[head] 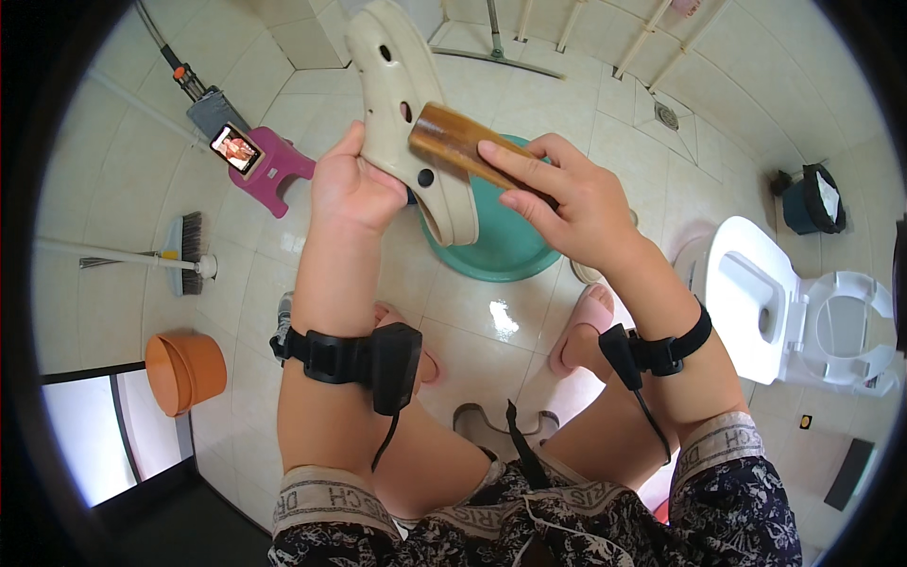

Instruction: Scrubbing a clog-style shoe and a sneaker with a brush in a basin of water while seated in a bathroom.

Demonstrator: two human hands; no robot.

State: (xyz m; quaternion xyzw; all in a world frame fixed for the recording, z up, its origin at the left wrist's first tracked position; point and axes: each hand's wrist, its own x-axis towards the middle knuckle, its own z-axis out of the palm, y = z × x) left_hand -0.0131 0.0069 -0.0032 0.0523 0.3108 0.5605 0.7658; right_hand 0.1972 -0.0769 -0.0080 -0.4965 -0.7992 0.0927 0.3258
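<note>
A cream-coloured foam clog (404, 78) is held up by my left hand (358, 181), whose palm faces up beneath its side; some of the fingers are hidden behind the shoe. Round holes and a black strap rivet show on the clog. My right hand (577, 195) grips a brown wooden-backed brush (460, 138) by its narrow end. The broad end lies over the clog near the rivet, its underside hidden from view. Behind and below the clog, a round green basin (489, 262) stands on the tiled floor. Part of another pale shoe (586, 273) shows beside the basin.
A purple stool (273, 170) at the left bears a phone (237, 149). Near the left wall are a broom head (186, 254) and an orange bucket (186, 372). A squat toilet (744, 298) and a small bin (808, 205) stand at the right. A floor squeegee (499, 60) lies beyond the basin.
</note>
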